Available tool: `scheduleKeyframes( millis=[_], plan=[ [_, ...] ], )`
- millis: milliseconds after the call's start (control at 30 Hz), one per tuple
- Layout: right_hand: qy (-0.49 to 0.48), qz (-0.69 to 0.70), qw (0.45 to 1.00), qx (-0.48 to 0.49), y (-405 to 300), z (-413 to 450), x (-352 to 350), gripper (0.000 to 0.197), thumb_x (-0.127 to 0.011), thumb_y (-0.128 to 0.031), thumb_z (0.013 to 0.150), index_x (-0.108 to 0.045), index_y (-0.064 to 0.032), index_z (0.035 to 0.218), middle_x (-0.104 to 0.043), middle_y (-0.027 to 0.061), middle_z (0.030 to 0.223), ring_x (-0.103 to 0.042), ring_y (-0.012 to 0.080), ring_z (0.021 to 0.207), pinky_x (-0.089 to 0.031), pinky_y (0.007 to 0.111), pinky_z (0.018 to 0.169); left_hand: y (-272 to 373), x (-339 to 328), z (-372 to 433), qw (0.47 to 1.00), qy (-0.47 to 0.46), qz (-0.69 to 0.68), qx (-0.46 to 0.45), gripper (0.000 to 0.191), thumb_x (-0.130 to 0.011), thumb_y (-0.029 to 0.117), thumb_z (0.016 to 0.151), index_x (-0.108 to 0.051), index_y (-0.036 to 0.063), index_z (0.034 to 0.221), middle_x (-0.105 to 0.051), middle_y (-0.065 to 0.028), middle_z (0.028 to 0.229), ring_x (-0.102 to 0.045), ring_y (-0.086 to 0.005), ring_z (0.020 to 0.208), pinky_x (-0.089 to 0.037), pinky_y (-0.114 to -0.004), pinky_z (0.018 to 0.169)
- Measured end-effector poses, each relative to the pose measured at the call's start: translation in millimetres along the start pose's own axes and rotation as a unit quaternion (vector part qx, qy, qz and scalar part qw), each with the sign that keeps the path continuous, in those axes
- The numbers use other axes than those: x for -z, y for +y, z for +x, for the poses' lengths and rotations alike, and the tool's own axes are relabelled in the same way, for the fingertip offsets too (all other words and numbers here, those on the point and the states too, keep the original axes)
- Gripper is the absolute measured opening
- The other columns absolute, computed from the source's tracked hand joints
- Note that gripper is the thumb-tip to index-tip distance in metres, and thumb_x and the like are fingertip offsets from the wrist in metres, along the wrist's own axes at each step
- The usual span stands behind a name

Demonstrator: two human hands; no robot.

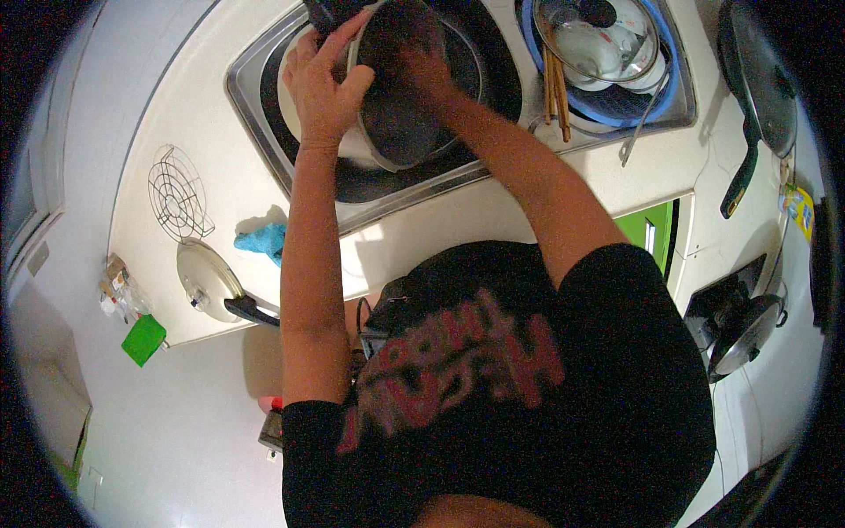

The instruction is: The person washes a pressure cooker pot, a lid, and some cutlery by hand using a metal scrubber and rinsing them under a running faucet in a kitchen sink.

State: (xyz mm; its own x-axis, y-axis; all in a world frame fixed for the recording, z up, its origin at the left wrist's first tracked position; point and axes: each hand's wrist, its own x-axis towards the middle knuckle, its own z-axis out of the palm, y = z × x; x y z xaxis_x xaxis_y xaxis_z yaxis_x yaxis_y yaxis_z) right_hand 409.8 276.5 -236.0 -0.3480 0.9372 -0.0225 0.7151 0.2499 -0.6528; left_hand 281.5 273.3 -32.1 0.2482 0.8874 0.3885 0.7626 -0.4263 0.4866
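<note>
A dark-lined cooking pan (396, 125) is tipped on its side over the sink basin (370, 191), its pale rim towards my left. My left hand (329, 86) grips that rim, with the thumb lying over the inner side. Inside the pan my right hand (426, 76) is dark and blurred; whether it holds anything cannot be made out. A black handle (323, 16) shows at the top, beyond my left fingers. Beneath the pan lies a pale round vessel (290, 109), mostly covered.
Right of the basin, a blue basket (577, 112) holds dishes, a glass lid (548, 39) and wooden chopsticks (561, 99). On the left counter are a wire rack (178, 195), a blue cloth (263, 241) and a lidded pan (206, 280). Another lidded pan (766, 86) stands far right.
</note>
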Motion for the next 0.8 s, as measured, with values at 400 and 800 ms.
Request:
scheduleKeyframes(
  millis=[400,800],
  plan=[
    [-0.224,0.628,0.727,-0.161,-117,-45,19,0.04,-0.046,-0.027,0.09,-0.049,-0.0073,0.125,-0.051,0.0141,0.124,-0.05,0.0234,0.109,-0.038,0.036,0.094,-12,1,-7,0.994,0.008,-0.104,0.024,0.055,-0.052,0.021,0.057,-0.064,0.0256,0.111,-0.05,-0.0086,0.086,-0.049,-0.0254,0.083,-0.038,-0.036,0.083],
    [-0.058,-0.292,0.942,0.158,4,-9,21,0.031,-0.053,-0.021,0.082,-0.062,-0.0186,0.111,-0.054,0.0115,0.119,-0.049,0.033,0.111,-0.034,0.05,0.097,-15,0,-4,0.992,-0.022,-0.113,0.042,0.056,-0.054,0.029,0.058,-0.062,0.027,0.113,-0.051,-0.0116,0.097,-0.047,-0.0278,0.091,-0.032,-0.041,0.09]
  ],
)
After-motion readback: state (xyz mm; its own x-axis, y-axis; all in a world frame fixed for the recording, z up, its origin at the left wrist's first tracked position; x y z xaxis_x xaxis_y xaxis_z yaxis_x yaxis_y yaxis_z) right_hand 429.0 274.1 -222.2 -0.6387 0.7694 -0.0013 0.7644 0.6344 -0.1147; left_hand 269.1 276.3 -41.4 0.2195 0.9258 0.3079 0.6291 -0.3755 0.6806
